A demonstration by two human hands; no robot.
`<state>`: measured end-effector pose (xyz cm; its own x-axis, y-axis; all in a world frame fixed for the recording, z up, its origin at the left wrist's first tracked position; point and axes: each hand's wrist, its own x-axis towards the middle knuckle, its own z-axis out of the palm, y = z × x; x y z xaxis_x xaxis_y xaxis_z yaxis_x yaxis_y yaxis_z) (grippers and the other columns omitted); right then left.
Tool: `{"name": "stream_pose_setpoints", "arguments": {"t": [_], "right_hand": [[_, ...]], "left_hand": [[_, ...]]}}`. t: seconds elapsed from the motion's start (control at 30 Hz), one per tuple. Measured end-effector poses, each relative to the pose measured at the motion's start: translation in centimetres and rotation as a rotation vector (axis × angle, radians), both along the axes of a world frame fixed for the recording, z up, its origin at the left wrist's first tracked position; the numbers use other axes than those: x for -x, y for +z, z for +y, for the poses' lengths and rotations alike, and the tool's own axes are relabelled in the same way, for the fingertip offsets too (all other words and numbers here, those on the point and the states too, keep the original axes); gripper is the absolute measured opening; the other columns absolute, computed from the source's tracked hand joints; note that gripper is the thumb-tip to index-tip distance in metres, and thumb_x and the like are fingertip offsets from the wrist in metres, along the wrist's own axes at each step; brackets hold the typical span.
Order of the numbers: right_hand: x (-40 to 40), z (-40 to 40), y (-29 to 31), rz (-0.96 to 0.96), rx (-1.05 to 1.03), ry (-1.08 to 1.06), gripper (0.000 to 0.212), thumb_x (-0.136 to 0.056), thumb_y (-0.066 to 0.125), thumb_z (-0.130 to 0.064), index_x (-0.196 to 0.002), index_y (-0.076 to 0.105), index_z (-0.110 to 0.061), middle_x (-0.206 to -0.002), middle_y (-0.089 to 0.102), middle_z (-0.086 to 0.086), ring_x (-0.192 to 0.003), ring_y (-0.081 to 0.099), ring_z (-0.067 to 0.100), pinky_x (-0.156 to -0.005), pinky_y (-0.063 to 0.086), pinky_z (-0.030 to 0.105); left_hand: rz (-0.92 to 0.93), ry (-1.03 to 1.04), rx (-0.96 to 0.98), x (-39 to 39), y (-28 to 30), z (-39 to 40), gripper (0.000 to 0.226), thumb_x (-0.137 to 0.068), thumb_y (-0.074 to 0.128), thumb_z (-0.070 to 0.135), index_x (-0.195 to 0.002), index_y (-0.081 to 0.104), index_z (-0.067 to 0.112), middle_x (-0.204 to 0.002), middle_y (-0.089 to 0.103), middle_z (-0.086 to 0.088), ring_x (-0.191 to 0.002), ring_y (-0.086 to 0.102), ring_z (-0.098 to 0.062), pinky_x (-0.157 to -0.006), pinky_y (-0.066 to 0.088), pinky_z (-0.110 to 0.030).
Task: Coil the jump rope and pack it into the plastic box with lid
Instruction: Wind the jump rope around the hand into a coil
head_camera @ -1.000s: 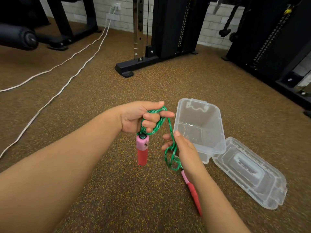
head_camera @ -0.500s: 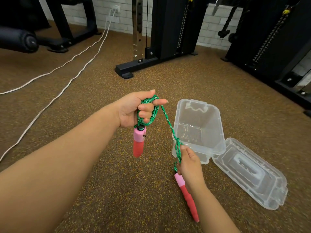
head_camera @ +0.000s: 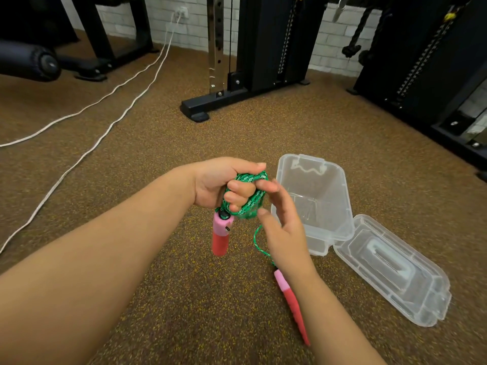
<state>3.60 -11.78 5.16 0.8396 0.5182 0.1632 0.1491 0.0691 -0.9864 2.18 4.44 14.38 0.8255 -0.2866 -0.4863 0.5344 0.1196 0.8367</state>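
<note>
The green braided jump rope (head_camera: 247, 201) is wound in loops around my left hand (head_camera: 226, 184), which is closed on the coil. One pink and red handle (head_camera: 221, 235) hangs straight down from that fist. My right hand (head_camera: 284, 227) is right beside the coil, fingers spread, thumb and fingertips touching the rope. A short strand (head_camera: 259, 243) drops from the coil to the second pink and red handle (head_camera: 291, 304), which dangles under my right wrist. The clear plastic box (head_camera: 340, 196) stands open on the floor just to the right, its lid (head_camera: 390, 270) lying flat beside it.
Brown speckled rubber floor all around. Black gym machine bases (head_camera: 200, 111) stand behind, and another rack (head_camera: 432, 75) at the right. Two white cables (head_camera: 105, 111) run across the floor at the left. A black padded roller (head_camera: 29, 61) is at far left.
My right hand rose from low beside the box up to the coil, laying more rope around my left hand. The free strand is shorter and the second handle hangs closer.
</note>
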Motion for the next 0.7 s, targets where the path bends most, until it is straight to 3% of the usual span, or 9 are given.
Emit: {"name": "stream_pose_setpoints", "arguments": {"t": [0.07,0.17,0.23,0.3,0.43,0.53,0.6,0.7], "right_hand": [[0.2,0.9,0.3,0.007,-0.034,0.057,0.042,-0.093,0.051,-0.011,-0.134,0.046,-0.021,-0.136,0.055,-0.002,-0.129,0.047,0.006,-0.108,0.037,0.026],[0.7,1.2,0.1,0.121,-0.015,0.064,0.022,-0.098,0.049,-0.014,-0.112,0.058,-0.028,-0.099,0.066,-0.006,-0.094,0.061,0.004,-0.085,0.048,0.021],[1.1,1.0,-0.3,0.179,0.047,0.048,0.019,-0.099,0.045,-0.02,-0.099,0.061,-0.03,-0.069,0.06,-0.012,-0.076,0.06,0.011,-0.076,0.048,0.026],[1.6,1.0,-0.8,0.204,0.099,0.025,0.022,-0.1,0.042,-0.024,-0.096,0.063,-0.027,-0.055,0.053,-0.01,-0.064,0.059,0.012,-0.073,0.048,0.03],[2.6,0.9,-1.0,0.117,0.289,0.035,0.023,-0.099,0.044,-0.028,-0.087,0.063,-0.026,-0.061,0.053,-0.008,-0.059,0.055,0.007,-0.062,0.044,0.02],[3.1,0.8,-0.9,0.028,0.396,0.127,0.018,-0.094,0.05,-0.038,-0.084,0.058,-0.026,-0.064,0.055,-0.009,-0.062,0.057,0.016,-0.062,0.046,0.032],[3.2,0.9,-0.5,-0.047,0.45,0.168,0.014,-0.09,0.051,-0.044,-0.088,0.056,-0.031,-0.069,0.057,-0.011,-0.07,0.06,0.019,-0.07,0.049,0.039],[3.0,1.0,1.0,-0.185,0.567,0.197,0.023,-0.079,0.052,-0.053,-0.097,0.056,-0.038,-0.085,0.067,-0.012,-0.076,0.063,0.013,-0.075,0.053,0.039]], "left_hand": [[-0.004,-0.011,0.021,0.1,0.0,0.1,0.044,-0.097,0.034,0.039,-0.086,0.066,0.011,-0.033,0.03,0.01,-0.031,0.03,-0.005,-0.043,0.033,-0.021],[0.007,0.034,0.052,0.2,0.1,0.3,0.044,-0.096,0.036,0.039,-0.086,0.067,0.01,-0.033,0.03,0.01,-0.03,0.029,-0.005,-0.041,0.034,-0.019],[0.007,0.1,0.063,0.2,0.0,0.5,0.043,-0.097,0.037,0.039,-0.091,0.067,0.008,-0.035,0.03,0.009,-0.031,0.03,-0.004,-0.039,0.036,-0.018],[0.006,0.193,0.075,-0.1,-0.2,0.6,0.043,-0.098,0.037,0.04,-0.098,0.067,0.008,-0.037,0.032,0.009,-0.032,0.031,-0.004,-0.039,0.038,-0.018],[0.013,0.389,0.126,-0.9,-0.7,0.6,0.053,-0.097,0.035,0.047,-0.113,0.061,0.003,-0.043,0.039,0.009,-0.035,0.034,-0.004,-0.04,0.038,-0.018],[-0.009,0.523,0.125,-1.7,-1.1,0.7,0.063,-0.096,0.029,0.055,-0.115,0.056,0.001,-0.05,0.052,0.004,-0.039,0.044,-0.009,-0.045,0.043,-0.02],[-0.062,0.579,0.045,-2.1,-1.2,0.6,0.061,-0.097,0.026,0.053,-0.113,0.051,0.0,-0.06,0.062,-0.004,-0.047,0.055,-0.014,-0.053,0.049,-0.026],[-0.183,0.559,-0.232,-1.8,-1.6,-0.3,0.047,-0.102,0.029,0.039,-0.117,0.046,-0.002,-0.073,0.067,-0.013,-0.062,0.062,-0.023,-0.07,0.052,-0.035]]}}
